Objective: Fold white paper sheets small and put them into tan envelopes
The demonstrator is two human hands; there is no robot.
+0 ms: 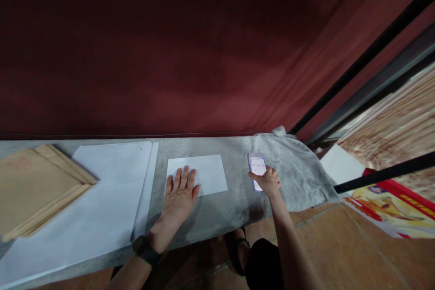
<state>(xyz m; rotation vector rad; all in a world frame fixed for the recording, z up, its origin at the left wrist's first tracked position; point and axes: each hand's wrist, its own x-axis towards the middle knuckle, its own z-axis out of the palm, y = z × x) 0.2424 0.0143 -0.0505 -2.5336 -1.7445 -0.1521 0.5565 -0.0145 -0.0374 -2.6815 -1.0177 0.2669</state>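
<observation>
My left hand (181, 195) lies flat with its fingers spread on a small white sheet of paper (211, 171), covering the sheet's lower left part. A dark watch (147, 250) is on my left wrist. To the right of the sheet, a phone (258, 167) with a lit screen showing a row of digits lies on the grey cloth-covered table (234, 208). My right hand (268, 180) is closed over its lower half, the thumb across the screen and the fingers curled at the right edge. Part of the screen is hidden under this hand.
Large white sheets (112, 190) lie on the left of the table, with a stack of brown paper envelopes or bags (44, 190) partly over them. A dark red curtain (204, 54) hangs behind. Black bars (374, 54) and a red-yellow box (390, 204) are on the right.
</observation>
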